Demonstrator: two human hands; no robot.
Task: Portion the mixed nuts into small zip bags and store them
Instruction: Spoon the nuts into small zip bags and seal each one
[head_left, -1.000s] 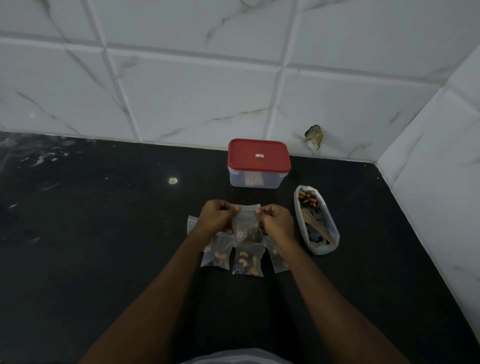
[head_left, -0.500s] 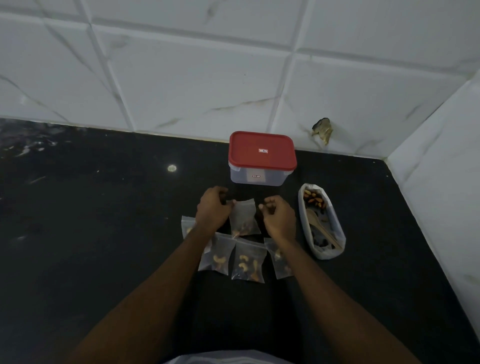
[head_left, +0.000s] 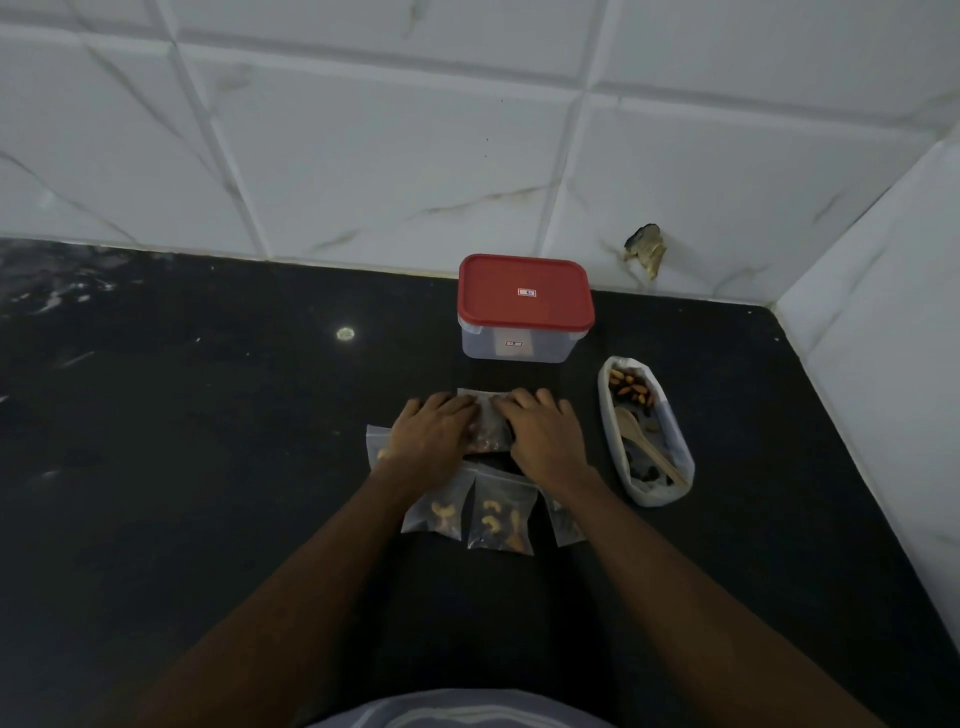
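A small zip bag (head_left: 488, 431) with dark nuts lies flat on the black counter (head_left: 208, 441). Both my hands press down on it, my left hand (head_left: 434, 434) on its left side and my right hand (head_left: 545, 434) on its right, fingertips at its top edge. Filled zip bags lie nearer to me: one (head_left: 439, 512), a second (head_left: 501, 519), a third (head_left: 566, 525) partly under my right wrist. Another bag (head_left: 376, 441) peeks out left of my left hand. The open bag of mixed nuts (head_left: 670, 441) holds a wooden spoon (head_left: 639, 441) to the right.
A clear box with a red lid (head_left: 524, 291), shut, stands behind the bags against the tiled wall (head_left: 363, 156). A second tiled wall (head_left: 883, 364) closes the counter on the right. A chipped hole (head_left: 647, 249) marks the back wall.
The small zip bag was held up by its top corners between both hands; now it lies on the counter with both hands flat on it. The camera has tilted slightly.
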